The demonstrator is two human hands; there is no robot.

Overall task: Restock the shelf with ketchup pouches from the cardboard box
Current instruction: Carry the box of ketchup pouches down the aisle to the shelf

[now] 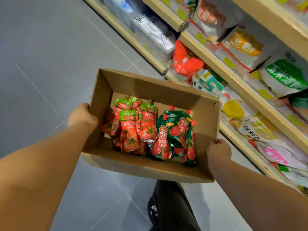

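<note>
right hand and left hand are each gripping the cardboard box; ketchup pouches are lying between them, shelf upper right

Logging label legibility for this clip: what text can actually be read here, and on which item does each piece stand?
"番茄沙司": light-green-topped red ketchup pouches in the brown cardboard box.
"番茄沙司" and "TOMATO KETCHUP": dark green ketchup pouches beside them.
Smaller print on both pouch kinds: too small.
Bags and yellow price tags on the cream shelf: motion-blurred, not reliably readable.
</note>
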